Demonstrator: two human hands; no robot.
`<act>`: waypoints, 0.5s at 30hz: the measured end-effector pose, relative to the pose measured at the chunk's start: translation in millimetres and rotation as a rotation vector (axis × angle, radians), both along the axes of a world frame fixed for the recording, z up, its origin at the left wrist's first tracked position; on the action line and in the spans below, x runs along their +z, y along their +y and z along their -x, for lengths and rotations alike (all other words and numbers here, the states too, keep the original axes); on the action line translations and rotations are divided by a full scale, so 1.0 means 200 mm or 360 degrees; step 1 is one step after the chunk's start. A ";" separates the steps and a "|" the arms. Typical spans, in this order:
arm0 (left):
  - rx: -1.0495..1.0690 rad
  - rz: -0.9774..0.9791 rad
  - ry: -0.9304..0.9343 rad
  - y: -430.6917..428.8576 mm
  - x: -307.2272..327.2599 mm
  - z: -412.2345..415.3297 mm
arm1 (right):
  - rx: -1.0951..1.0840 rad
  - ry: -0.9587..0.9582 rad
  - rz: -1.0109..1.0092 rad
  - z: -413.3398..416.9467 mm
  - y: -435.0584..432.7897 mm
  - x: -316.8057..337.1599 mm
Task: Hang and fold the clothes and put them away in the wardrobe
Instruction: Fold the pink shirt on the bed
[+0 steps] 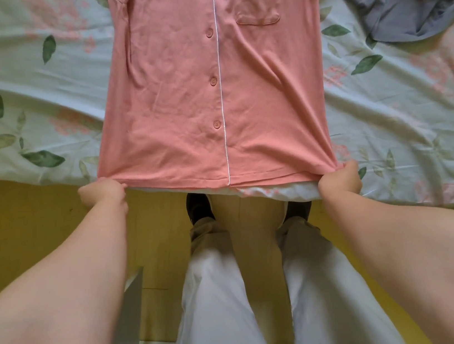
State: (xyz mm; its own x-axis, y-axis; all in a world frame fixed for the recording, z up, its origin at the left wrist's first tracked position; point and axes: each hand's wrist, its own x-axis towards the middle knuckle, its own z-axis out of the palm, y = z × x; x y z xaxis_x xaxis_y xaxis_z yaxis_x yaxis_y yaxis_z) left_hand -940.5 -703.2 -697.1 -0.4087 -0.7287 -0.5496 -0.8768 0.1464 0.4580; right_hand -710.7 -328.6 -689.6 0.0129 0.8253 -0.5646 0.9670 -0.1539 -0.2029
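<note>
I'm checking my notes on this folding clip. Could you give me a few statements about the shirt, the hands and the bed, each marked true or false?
1. The left hand and the right hand each grip a bottom corner of the pink shirt. True.
2. The pink shirt is unbuttoned and spread open. False: it is buttoned shut down the front.
3. The shirt lies front up, with its chest pocket showing. True.
4. A grey garment lies neatly folded on top of the shirt. False: it lies crumpled on the sheet, to the right of the shirt.
5. The shirt is on a hanger. False: it lies flat on the flowered sheet, and no hanger shows.
</note>
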 end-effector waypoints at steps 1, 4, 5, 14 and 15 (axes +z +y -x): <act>0.0068 -0.0016 0.0003 -0.01 0.01 0.00 | -0.0122 0.0036 -0.0007 0.00 0.00 -0.01; 0.0107 0.0007 -0.0015 -0.03 0.02 0.00 | -0.0365 0.0050 -0.0022 0.04 0.01 -0.01; 0.0111 0.0010 -0.0030 -0.03 0.02 -0.01 | -0.0419 0.0038 -0.0021 0.06 0.02 -0.01; 0.0148 -0.0149 -0.0123 0.02 0.06 -0.02 | -0.0565 -0.0047 0.0037 0.05 0.05 -0.01; 0.0114 -0.0206 -0.0159 0.02 0.06 -0.02 | -0.0583 -0.0040 -0.0044 0.06 0.05 0.01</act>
